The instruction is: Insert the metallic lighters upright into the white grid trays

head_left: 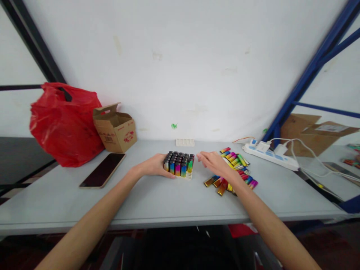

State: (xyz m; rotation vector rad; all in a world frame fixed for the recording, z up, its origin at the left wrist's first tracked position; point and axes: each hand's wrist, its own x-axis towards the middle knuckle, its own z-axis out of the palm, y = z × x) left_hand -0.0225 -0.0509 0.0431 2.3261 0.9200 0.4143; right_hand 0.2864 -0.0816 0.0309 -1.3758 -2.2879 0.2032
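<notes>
- Table [157,202]: tray [189,175] set mid-length, well behind the front edge.
- Loose metallic tubes [234,162]: heaped toward the right edge.
- Left hand [154,165]: wrapped round black-topped tubes [177,168]; tray best steadied.
- Right hand [212,161]: fingers narrow; contents cannot be told.
- Tray's bare front-right corner: upright seating advised.

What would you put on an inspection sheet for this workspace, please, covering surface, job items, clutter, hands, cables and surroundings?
Surface: grey tabletop; no spill seen.
Job items: black-topped pieces upright in a pale tray; loose colourful pieces piled to the right; white slotted tray near the wall.
Clutter: red bag, open carton and phone on the left.
Hands: left hand grips the upright group's left side; right hand is just right of it, grip unclear.
Cables: white cables at a power strip, far right.
Surroundings: marked white wall; blue frame on the right.
</notes>
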